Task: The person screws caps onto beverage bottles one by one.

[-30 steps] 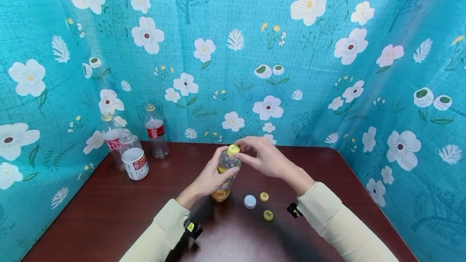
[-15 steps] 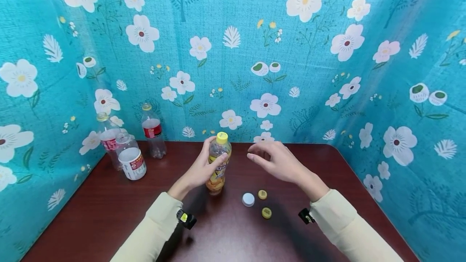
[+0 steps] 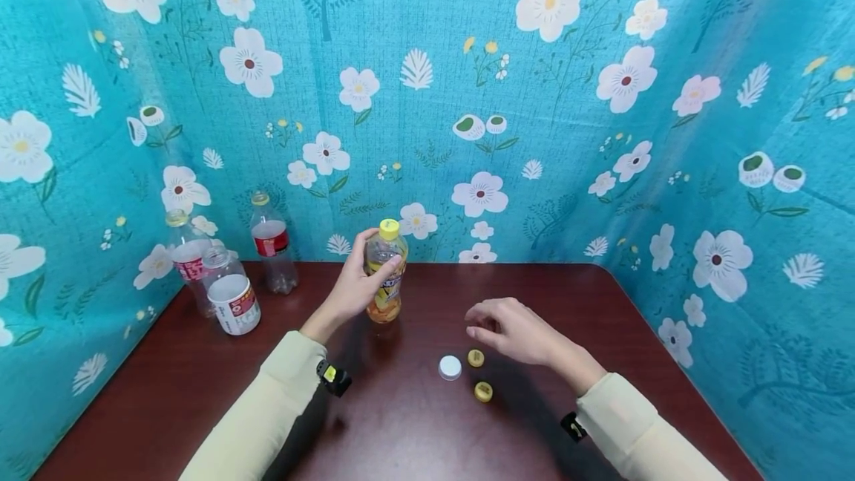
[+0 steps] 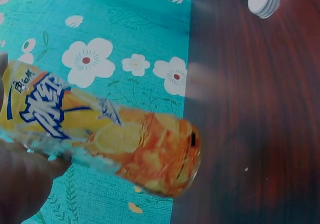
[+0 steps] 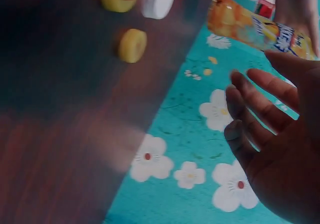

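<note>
My left hand (image 3: 349, 286) grips a plastic drink bottle (image 3: 387, 289) with a yellow and orange label, fingers behind it and thumb across its front. A yellow cap (image 3: 390, 228) sits on its neck. In the left wrist view the orange lower part of the bottle (image 4: 150, 149) shows, with fruit printed on it. My right hand (image 3: 517, 329) hangs over the table to the right with loosely bent fingers and nothing in them. Below and left of it lie a white cap (image 3: 450, 367) and two yellow caps, one nearer the back (image 3: 476, 358) and one nearer me (image 3: 484, 392).
At the back left of the dark red wooden table (image 3: 414, 436) stand three uncapped bottles: one with a pink label (image 3: 190, 262), a wide-mouthed one with a white label (image 3: 234, 303) and one with a red label (image 3: 272, 243). A blue flowered cloth (image 3: 427, 132) hangs behind and at both sides.
My right hand has let go of the yellow cap on the bottle and moved right and down. My left hand has carried the bottle left and away from me.
</note>
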Available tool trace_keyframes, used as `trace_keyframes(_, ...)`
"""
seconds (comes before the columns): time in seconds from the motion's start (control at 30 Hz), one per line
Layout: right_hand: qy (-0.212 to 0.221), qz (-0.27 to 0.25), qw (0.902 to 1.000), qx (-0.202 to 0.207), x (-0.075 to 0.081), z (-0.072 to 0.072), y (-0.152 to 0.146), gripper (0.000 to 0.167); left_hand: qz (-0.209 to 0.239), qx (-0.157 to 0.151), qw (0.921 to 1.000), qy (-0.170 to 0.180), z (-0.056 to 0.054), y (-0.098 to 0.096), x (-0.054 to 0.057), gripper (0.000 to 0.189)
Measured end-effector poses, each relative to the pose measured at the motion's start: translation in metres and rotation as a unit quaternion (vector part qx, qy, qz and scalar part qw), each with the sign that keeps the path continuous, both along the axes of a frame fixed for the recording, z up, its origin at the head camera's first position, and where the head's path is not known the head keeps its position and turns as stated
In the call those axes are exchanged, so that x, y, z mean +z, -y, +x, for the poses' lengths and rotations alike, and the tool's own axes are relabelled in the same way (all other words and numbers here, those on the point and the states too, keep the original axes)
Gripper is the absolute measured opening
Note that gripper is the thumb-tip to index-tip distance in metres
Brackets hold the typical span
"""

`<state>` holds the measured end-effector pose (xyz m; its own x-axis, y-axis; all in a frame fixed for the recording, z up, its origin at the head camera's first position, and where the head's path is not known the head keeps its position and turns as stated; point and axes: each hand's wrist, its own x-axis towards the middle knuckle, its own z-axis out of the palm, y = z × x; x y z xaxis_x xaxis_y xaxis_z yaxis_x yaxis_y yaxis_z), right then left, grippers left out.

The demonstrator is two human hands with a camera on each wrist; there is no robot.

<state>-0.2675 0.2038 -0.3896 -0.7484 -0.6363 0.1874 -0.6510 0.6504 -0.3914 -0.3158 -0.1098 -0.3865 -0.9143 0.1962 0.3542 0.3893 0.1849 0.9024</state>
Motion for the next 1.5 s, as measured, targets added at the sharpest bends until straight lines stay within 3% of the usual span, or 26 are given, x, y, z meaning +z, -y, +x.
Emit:
trace_keyframes(0.2, 0.028, 0.033, 0.9990, -0.005, -0.025, -0.002, -0.009, 0.036, -0.001, 0.059, 0.9982, -0.009, -0.014, 0.007, 0.004, 0.069)
trace_keyframes(0.53, 0.052, 0.069, 0.9962, -0.007, -0.057, -0.002, -0.011, 0.042, 0.022, 0.100, 0.9947, 0.005, -0.042, 0.008, 0.001, 0.074)
trace_keyframes(0.97, 0.025, 0.084, 0.9961, -0.006, -0.063, -0.004, -0.005, 0.031, 0.028, 0.149, 0.9882, 0.021, -0.083, 0.007, -0.006, 0.075)
trace_keyframes(1.3, 0.021, 0.077, 0.9968, -0.001, -0.072, -0.002, -0.004, 0.027, 0.034, 0.174, 0.9831, 0.046, -0.094, 0.008, -0.021, 0.078)
trace_keyframes(1.5, 0.020, 0.073, 0.9971, -0.001, -0.073, -0.003, -0.003, 0.025, 0.021, 0.169, 0.9836, 0.061, -0.099, 0.011, -0.024, 0.080)
